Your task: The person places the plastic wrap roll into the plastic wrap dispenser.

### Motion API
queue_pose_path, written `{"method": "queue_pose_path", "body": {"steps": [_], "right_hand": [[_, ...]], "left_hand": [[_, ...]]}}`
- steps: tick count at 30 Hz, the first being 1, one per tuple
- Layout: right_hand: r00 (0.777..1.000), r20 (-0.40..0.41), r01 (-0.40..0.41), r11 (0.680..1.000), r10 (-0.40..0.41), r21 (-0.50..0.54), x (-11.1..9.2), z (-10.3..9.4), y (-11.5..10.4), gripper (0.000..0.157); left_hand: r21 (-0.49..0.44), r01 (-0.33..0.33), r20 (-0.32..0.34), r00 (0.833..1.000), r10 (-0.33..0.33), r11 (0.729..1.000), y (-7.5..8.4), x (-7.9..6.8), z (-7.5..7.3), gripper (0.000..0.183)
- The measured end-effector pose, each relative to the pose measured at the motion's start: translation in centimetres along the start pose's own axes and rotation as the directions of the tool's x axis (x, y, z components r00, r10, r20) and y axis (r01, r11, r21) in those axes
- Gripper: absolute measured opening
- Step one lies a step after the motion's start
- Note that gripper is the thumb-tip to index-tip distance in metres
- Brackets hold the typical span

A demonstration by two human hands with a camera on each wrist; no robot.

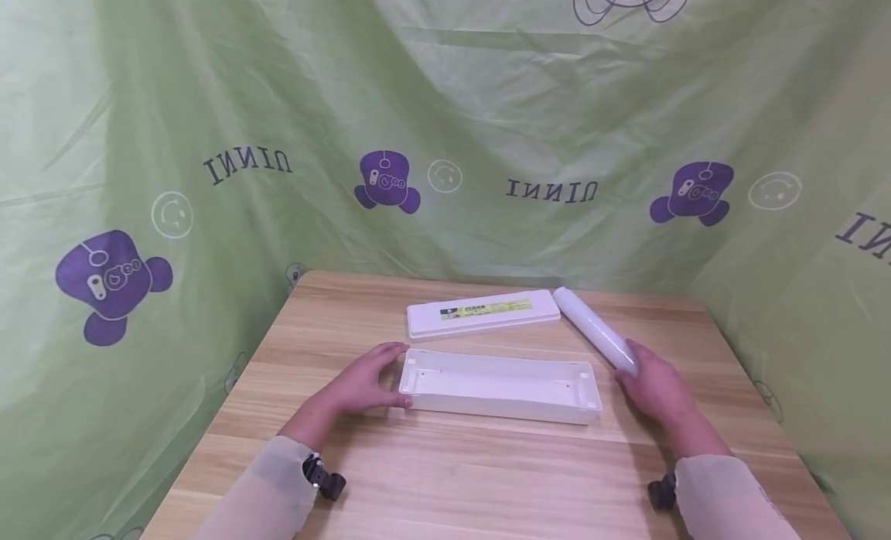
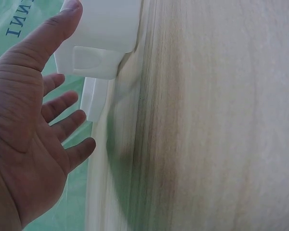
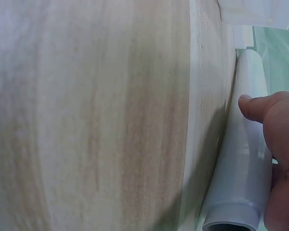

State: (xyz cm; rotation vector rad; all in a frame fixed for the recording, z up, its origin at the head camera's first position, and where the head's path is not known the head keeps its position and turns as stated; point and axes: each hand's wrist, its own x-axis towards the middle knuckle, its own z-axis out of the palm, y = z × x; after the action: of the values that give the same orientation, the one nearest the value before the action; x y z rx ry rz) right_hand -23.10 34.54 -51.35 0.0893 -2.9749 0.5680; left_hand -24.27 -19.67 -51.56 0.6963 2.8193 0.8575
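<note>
A long white plastic box lies on the table with its open side up. At its left end is my left hand, thumb at the front corner and fingertips by the back corner. In the left wrist view the fingers of that hand are spread and fairly straight, the thumb against the box wall. My right hand grips the near end of a white roll of cling film. In the right wrist view my thumb lies on the roll, which has a hollow core; the other fingers are mostly hidden.
Behind the box lies a flat white lid with a green and yellow label, close to the roll's far end. The wooden table meets a green printed cloth at its back and sides.
</note>
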Motion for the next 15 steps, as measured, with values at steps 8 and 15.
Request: {"method": "queue_pose_path", "body": {"steps": [8, 15], "right_hand": [[1.000, -0.025, -0.005, 1.000, 0.005, 0.008, -0.10, 0.09, 0.35, 0.068], [0.998, -0.059, -0.001, 1.000, 0.003, 0.027, -0.14, 0.35, 0.41, 0.066]], "left_hand": [[-0.002, -0.002, -0.004, 1.000, 0.002, 1.000, -0.07, 0.00, 0.11, 0.114], [0.005, 0.004, -0.006, 1.000, -0.004, 1.000, -0.17, -0.02, 0.21, 0.113]]}}
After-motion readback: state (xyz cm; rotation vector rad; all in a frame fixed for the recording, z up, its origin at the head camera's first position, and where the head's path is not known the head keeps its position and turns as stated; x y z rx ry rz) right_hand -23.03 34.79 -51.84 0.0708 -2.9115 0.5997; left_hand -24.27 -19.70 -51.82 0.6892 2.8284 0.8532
